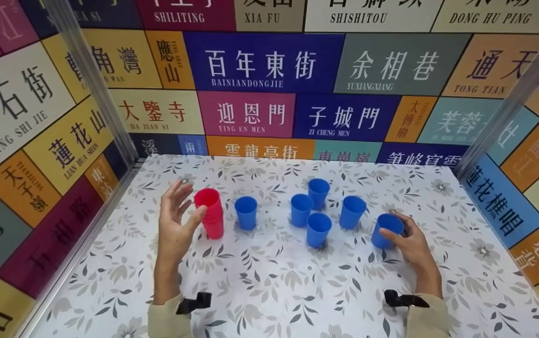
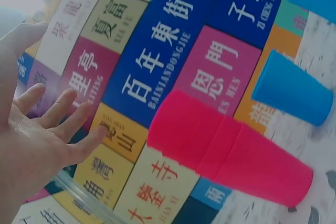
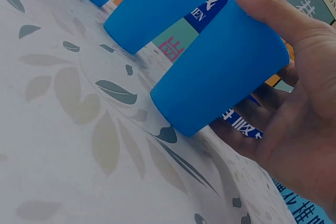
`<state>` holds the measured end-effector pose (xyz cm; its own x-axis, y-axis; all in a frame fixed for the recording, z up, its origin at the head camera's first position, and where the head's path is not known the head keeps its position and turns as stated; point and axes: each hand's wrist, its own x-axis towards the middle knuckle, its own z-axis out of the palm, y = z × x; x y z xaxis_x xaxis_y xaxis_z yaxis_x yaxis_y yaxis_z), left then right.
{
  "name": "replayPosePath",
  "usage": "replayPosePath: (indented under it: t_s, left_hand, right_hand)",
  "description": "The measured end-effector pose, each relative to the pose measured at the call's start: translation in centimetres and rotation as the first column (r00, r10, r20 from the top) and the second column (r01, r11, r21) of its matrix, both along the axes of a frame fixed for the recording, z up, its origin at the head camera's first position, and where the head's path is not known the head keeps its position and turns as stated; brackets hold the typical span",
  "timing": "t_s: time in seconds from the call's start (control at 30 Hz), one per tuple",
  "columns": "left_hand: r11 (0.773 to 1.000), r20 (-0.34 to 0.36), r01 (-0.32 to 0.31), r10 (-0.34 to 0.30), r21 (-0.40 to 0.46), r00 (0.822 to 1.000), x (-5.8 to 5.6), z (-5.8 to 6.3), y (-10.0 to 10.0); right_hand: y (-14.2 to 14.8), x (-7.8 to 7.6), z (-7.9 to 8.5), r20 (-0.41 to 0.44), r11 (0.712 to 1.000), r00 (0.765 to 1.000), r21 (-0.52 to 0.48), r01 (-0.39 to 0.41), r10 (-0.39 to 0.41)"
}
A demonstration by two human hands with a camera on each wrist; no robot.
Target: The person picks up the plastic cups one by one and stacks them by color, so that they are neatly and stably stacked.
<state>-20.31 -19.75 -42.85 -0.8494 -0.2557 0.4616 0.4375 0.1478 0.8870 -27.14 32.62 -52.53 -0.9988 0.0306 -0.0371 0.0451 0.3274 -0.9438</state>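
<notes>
A stack of red cups (image 1: 213, 220), nested upright, stands at the left of the table. Beside it is my left hand (image 1: 175, 225), its fingers spread and apart from the stack; the left wrist view shows a gap between the fingers (image 2: 65, 108) and the red stack (image 2: 226, 148). At the right, my right hand (image 1: 412, 241) holds an upright blue cup (image 1: 384, 237). The thumb (image 3: 262, 6) lies at the rim of that cup (image 3: 220, 66), and the other fingers curve around its far side, partly hidden.
One blue cup (image 1: 246, 216) stands just right of the red stack. Several more are grouped mid-table, including a front one (image 1: 318, 232), a back one (image 1: 318, 190) and one to the right (image 1: 352, 213). Sign-patterned walls (image 1: 269, 61) enclose the floral tabletop (image 1: 269, 291).
</notes>
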Motion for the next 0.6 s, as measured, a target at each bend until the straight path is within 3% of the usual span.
replayPosePath:
  t_s: [0.23,0.6]
  left_hand:
    - [0.998,0.02,0.051,-0.052,0.027,0.998,-0.7,-0.1,3.5]
    - [0.999,0.107,0.035,-0.036,0.011,0.994,-2.1,-2.3,7.9]
  right_hand:
    - [0.0,-0.2,0.0,0.037,1.0,0.999,0.011,0.013,-0.014]
    - [0.0,0.1,0.0,0.039,0.995,0.999,-0.098,0.002,0.002]
